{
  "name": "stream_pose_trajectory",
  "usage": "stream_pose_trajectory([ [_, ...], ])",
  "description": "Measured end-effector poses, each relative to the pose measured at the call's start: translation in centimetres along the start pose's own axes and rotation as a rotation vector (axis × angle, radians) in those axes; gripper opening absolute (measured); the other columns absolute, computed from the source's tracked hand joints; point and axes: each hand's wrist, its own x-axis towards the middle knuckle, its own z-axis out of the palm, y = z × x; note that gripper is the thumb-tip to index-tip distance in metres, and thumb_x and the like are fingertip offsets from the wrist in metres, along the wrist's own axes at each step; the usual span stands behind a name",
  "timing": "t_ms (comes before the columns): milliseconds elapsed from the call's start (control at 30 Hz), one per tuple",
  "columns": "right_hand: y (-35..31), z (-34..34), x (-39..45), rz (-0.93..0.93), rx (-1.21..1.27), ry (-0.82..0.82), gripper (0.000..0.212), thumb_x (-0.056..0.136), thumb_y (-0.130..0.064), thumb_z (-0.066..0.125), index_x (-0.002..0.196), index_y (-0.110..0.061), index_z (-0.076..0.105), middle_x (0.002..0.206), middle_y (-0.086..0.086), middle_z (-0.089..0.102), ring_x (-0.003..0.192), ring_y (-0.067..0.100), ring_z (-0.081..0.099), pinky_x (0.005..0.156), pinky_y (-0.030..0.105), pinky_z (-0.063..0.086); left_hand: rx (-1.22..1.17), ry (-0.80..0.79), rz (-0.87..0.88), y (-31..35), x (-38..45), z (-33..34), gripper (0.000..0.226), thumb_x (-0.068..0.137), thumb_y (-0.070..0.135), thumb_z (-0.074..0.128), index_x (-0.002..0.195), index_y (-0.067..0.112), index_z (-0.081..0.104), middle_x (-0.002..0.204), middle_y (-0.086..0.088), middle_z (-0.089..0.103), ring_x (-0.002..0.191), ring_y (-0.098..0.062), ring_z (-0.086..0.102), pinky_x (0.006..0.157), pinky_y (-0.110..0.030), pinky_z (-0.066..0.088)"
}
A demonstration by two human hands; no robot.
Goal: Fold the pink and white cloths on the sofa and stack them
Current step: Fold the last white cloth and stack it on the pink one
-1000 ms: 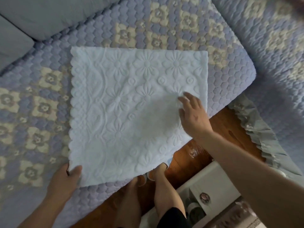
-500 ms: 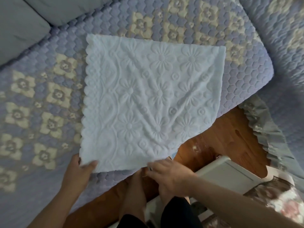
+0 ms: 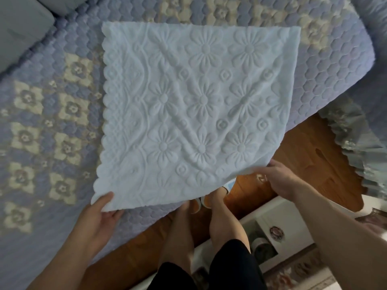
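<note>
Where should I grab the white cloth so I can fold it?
Probably the two near corners of the white cloth, from the sofa's front edge. It lies flat there, and the left hand and right hand already grip them.

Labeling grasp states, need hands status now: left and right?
Left hand: grips the near left corner of the white cloth.
Right hand: holds the cloth's near right corner.

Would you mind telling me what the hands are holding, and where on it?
The white cloth: the left hand grips its near left corner, the right hand its near right corner.
</note>
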Motion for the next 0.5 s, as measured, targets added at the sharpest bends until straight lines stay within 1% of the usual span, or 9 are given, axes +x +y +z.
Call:
stream_pose_trajectory([
  [33,0.4,0.4,-0.7,-0.007,0.045,0.023,0.034,0.089,-0.009,0.066,0.122,-0.016,0.068,0.124,0.001,0.071,0.110,0.020,0.067,0.086,0.026,0.044,-0.046,0.008,-0.005,0.1,-0.3,0.3,0.041,0.100,0.015,0.054,0.141,0.017,0.055,0.135,-0.004,0.065,0.126,-0.022,0.061,0.100,-0.041,0.051],
  [67,0.6,0.8,-1.1,-0.021,0.095,0.068,0.036,0.090,-0.003,0.062,0.124,-0.014,0.064,0.123,0.003,0.071,0.113,0.025,0.065,0.084,0.027,0.046,-0.079,0.011,-0.002,0.3,-0.6,0.6,0.041,0.100,0.014,0.054,0.141,0.017,0.055,0.134,-0.005,0.065,0.125,-0.022,0.061,0.098,-0.041,0.052],
  [133,0.3,1.1,-1.5,-0.059,0.158,0.112,0.046,0.089,0.001,0.061,0.132,-0.016,0.057,0.127,0.005,0.068,0.120,0.028,0.062,0.087,0.030,0.047,-0.122,0.046,0.007,0.7,-1.1,1.4,0.039,0.099,0.011,0.054,0.138,0.016,0.057,0.131,-0.005,0.067,0.122,-0.022,0.063,0.093,-0.038,0.056],
  [200,-0.2,0.9,-0.8,-0.097,0.178,0.084,0.059,0.088,0.003,0.062,0.138,-0.027,0.053,0.132,-0.003,0.065,0.122,0.018,0.062,0.095,0.033,0.046,-0.133,0.089,0.018,1.1,-1.3,2.0,0.038,0.098,0.009,0.055,0.135,0.015,0.060,0.127,-0.005,0.069,0.119,-0.022,0.064,0.088,-0.036,0.058],
  [233,-0.8,1.1,-0.4,-0.102,0.193,0.081,0.061,0.088,0.003,0.062,0.138,-0.031,0.053,0.132,-0.007,0.066,0.119,0.012,0.063,0.094,0.031,0.048,-0.125,0.107,0.020,1.2,-1.3,2.2,0.036,0.098,0.008,0.055,0.133,0.015,0.061,0.125,-0.005,0.070,0.119,-0.022,0.064,0.087,-0.035,0.059],
  [300,-1.8,1.5,0.5,-0.107,0.239,0.089,0.056,0.090,0.007,0.058,0.133,-0.028,0.055,0.125,-0.009,0.069,0.107,0.005,0.068,0.080,0.020,0.053,-0.111,0.131,0.017,1.3,-1.2,2.6,0.033,0.098,0.008,0.056,0.129,0.015,0.064,0.122,-0.006,0.072,0.117,-0.023,0.064,0.088,-0.036,0.060],
  [333,-1.9,1.7,1.0,-0.107,0.261,0.086,0.053,0.090,0.008,0.056,0.131,-0.027,0.056,0.124,-0.008,0.070,0.104,0.004,0.069,0.078,0.018,0.053,-0.102,0.144,0.016,1.2,-1.1,2.6,0.031,0.098,0.008,0.056,0.126,0.015,0.066,0.122,-0.006,0.072,0.116,-0.023,0.064,0.089,-0.037,0.059],
  [400,-1.6,2.2,2.0,-0.107,0.252,0.041,0.052,0.091,0.005,0.056,0.133,-0.027,0.057,0.128,-0.007,0.068,0.111,0.006,0.067,0.086,0.023,0.049,-0.076,0.163,0.021,1.0,-0.8,2.4,0.030,0.097,0.008,0.057,0.124,0.016,0.068,0.122,-0.006,0.072,0.116,-0.023,0.065,0.088,-0.036,0.060],
  [500,0.2,2.1,3.6,-0.075,0.200,-0.060,0.051,0.091,0.001,0.057,0.137,-0.020,0.057,0.135,-0.003,0.064,0.123,0.015,0.061,0.100,0.032,0.042,-0.035,0.175,0.036,0.4,-0.1,2.2,0.033,0.097,0.008,0.056,0.129,0.015,0.064,0.123,-0.006,0.071,0.116,-0.024,0.064,0.085,-0.036,0.059],
])
